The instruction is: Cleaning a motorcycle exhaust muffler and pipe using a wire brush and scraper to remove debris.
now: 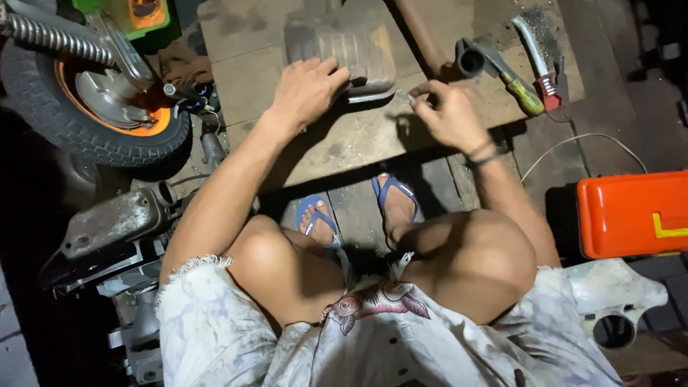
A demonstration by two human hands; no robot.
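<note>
We see a dull grey metal casing (342, 44) lying at the far middle of the low wooden tabletop (358, 140), with our left hand (307, 89) spread flat and open against its near edge. Our right hand (448, 115), just right of it, pinches a small object too tiny to identify. Farther right lie a green-handled tool (517, 84) and an orange box (634, 213); a wheel (86, 93) stands far left.
</note>
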